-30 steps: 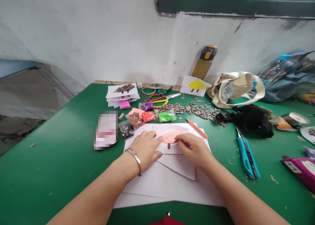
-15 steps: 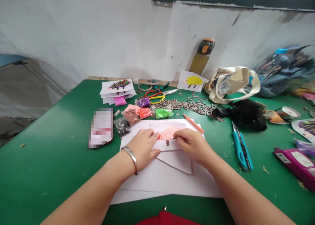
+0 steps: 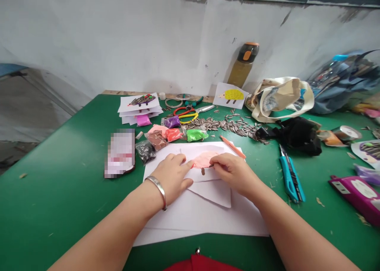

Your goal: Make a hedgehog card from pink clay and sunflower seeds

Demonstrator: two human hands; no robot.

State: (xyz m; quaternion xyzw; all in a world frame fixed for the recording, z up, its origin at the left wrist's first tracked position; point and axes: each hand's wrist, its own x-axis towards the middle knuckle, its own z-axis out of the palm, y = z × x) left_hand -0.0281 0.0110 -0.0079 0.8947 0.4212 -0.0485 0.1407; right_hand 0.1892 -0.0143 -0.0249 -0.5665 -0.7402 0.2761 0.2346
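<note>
A flat pink clay shape point(image 3: 205, 160) lies on a small white sheet point(image 3: 215, 176), with one short brown clay leg point(image 3: 203, 171) at its lower edge. My left hand point(image 3: 172, 176), a silver bangle on its wrist, rests on the paper with fingers spread at the shape's left end. At the lower right edge, my right hand point(image 3: 233, 170) pinches a small dark brown piece of clay point(image 3: 211, 165), mostly covered by the fingertips. Larger white paper point(image 3: 190, 215) lies beneath. An orange tool point(image 3: 233, 146) rests on its upper right corner.
Bags of coloured clay point(image 3: 175, 134) and a phone point(image 3: 119, 153) are at left. Behind lie sunflower seeds point(image 3: 234, 126), scissors point(image 3: 190, 114), and hedgehog pictures point(image 3: 233, 95). A teal utility knife point(image 3: 291, 178), black pouch point(image 3: 298, 136) and purple case point(image 3: 356, 196) are at right.
The camera view has shifted slightly. My right fingers stay pinched at the lower edge of the pink clay, and my left hand holds its place on the paper.
</note>
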